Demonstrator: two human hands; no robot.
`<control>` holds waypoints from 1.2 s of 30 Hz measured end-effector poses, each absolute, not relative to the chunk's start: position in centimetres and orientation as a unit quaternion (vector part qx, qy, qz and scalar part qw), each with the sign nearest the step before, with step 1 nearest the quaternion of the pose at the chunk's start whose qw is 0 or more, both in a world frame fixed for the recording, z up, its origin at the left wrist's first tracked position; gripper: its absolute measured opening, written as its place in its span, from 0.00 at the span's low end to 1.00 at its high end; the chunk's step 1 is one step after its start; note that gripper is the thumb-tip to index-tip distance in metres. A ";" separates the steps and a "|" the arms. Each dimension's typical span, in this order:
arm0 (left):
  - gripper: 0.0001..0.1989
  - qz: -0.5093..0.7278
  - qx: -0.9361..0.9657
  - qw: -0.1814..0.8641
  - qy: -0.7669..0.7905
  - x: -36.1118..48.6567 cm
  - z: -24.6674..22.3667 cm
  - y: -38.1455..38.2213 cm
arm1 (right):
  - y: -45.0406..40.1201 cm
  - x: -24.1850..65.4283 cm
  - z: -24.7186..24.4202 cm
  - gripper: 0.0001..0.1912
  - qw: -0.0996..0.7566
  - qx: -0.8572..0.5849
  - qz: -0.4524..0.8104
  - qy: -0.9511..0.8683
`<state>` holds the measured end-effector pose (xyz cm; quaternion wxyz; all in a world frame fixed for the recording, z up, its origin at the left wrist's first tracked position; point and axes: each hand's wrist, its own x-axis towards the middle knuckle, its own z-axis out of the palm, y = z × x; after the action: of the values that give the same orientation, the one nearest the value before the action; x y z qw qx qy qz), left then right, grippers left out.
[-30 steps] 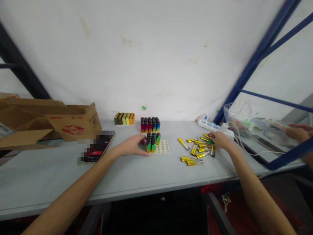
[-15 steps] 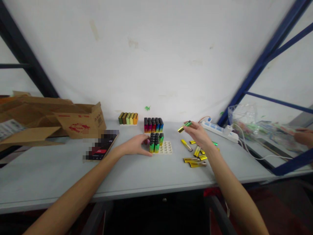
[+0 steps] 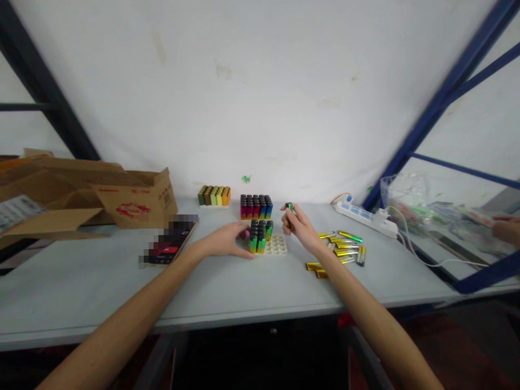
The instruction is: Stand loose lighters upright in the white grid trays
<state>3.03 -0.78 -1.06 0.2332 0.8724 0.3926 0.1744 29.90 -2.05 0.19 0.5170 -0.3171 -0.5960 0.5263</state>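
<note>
A white tray with round holes [image 3: 278,245] lies flat on the table. Its left part holds several upright lighters [image 3: 257,244] with black tops and shiny green-to-yellow bodies; holes at its right show bare. My left hand [image 3: 228,239] clasps the tray's left end, thumb at the front and fingers behind. Just right of the tray and above the table, my right hand [image 3: 299,226] is closed around a lighter [image 3: 289,206], whose green upper end sticks up from the fingers. More loose lighters [image 3: 345,245] lie in a pile at the right, partly behind my right forearm.
Behind stand a block of pink, red and blue lighters [image 3: 255,207] and another of green, brown and yellow ones [image 3: 214,196]. A phone [image 3: 173,242] and open cardboard box [image 3: 134,200] are left. At right are a power strip [image 3: 365,216] and another person's hand [image 3: 507,229].
My right hand has moved left from above the loose pile toward the tray, and the lighter in it has turned from slanted to more upright. My left hand stays at the tray.
</note>
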 end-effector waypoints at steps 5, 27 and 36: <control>0.38 0.173 0.874 0.229 0.392 3.1 -0.8 -0.9 | -2.2 30.0 -0.4 0.27 0.506 -0.416 0.403 -0.639; 0.34 0.161 0.883 0.203 0.391 3.0 -1.1 -0.5 | -2.9 29.7 -1.3 0.25 0.430 -0.508 0.215 -0.715; 0.35 0.172 0.879 0.218 0.387 3.1 -1.0 -0.8 | -3.3 30.9 -0.2 0.19 0.426 -0.378 0.283 -0.771</control>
<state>3.06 -0.78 -0.98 0.2184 0.8793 0.3865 0.1723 30.93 -3.29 -0.16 0.4262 -0.3784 -0.7713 0.2834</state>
